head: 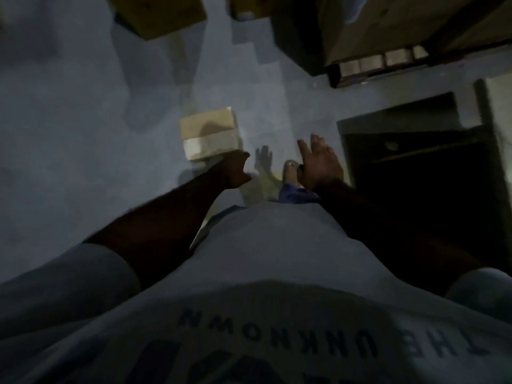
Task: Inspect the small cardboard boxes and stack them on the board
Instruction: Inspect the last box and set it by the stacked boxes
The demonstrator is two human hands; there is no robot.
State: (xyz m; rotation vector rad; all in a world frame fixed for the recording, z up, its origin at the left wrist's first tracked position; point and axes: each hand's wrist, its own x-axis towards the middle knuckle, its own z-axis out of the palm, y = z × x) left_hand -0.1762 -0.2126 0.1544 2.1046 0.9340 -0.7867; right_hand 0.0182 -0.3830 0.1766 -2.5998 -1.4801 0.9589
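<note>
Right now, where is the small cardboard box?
Head view, just left of centre: the small cardboard box is held at its near corner by the left hand, with the open right hand to its right.

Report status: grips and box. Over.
Left grip holds the small tan taped cardboard box by its near corner. Right grip open, empty. Box above blue-grey floor, clear of the sandalled foot.

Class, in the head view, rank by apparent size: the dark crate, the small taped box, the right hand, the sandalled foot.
1. dark crate, clearly largest.
2. small taped box, only slightly ahead of the
3. right hand; these two look alike, so their order is unsure.
4. sandalled foot, partly hidden and farther from the camera.
</note>
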